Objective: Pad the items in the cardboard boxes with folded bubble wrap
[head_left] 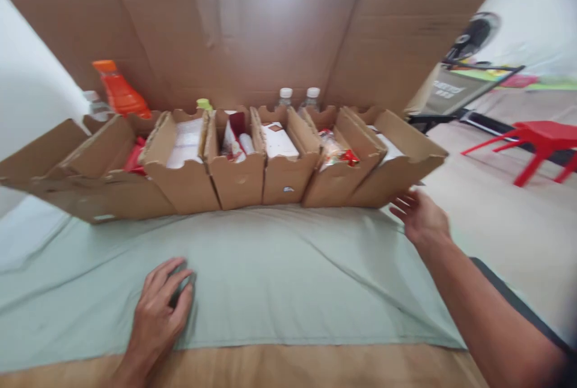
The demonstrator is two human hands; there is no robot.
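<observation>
My left hand point(162, 304) lies on the pale green cloth point(279, 280) near the front of the table, its fingers curled over a small dark object point(184, 286) that I cannot make out. My right hand point(419, 216) reaches out to the right end of a row of open cardboard bins point(234, 177), its fingers spread and holding nothing, just below the rightmost bin point(396, 171). The bins hold packets and boxes in white and red.
A tall cardboard sheet point(252, 39) stands behind the bins. An orange bottle point(119, 93) and two clear white-capped bottles point(297, 99) stand at the back. A red plastic chair point(541, 147) and a fan point(473, 36) are on the floor to the right. The wooden table edge point(293, 367) runs along the front.
</observation>
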